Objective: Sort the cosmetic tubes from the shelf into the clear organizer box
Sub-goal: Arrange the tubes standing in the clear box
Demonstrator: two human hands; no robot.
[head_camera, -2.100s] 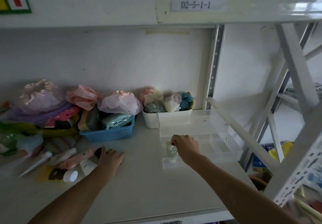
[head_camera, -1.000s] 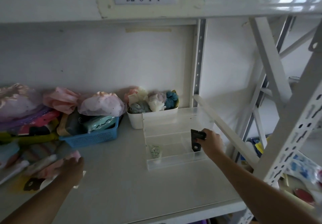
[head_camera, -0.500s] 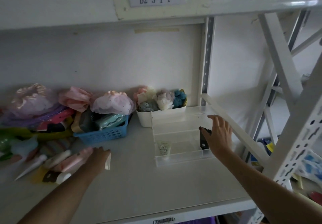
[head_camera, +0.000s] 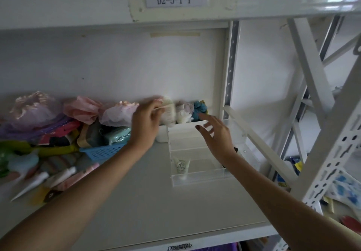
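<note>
The clear organizer box [head_camera: 197, 178] stands on the shelf [head_camera: 148, 207] at middle right. A small pale green tube [head_camera: 181, 165] stands in its front left compartment. A dark item [head_camera: 235, 149] at the box's right side is mostly hidden by my right wrist. My right hand [head_camera: 216, 136] hovers over the box, fingers spread, holding nothing. My left hand [head_camera: 146, 122] is raised left of the box's back wall, pinching a blurred white tube [head_camera: 167, 112]. More tubes [head_camera: 62, 175] lie in a loose pile at the left front of the shelf.
A blue basket [head_camera: 101, 152] of packets and a white tub [head_camera: 163, 136] of scrunchies sit behind the box. Bagged shower caps [head_camera: 119, 114] line the back wall. A diagonal white brace [head_camera: 259, 149] crosses just right of the box. The upper shelf hangs close overhead.
My left hand has lifted a white tube from the pile and carried it up and right toward the box. My right hand has let go of the dark item and moved up and left, open.
</note>
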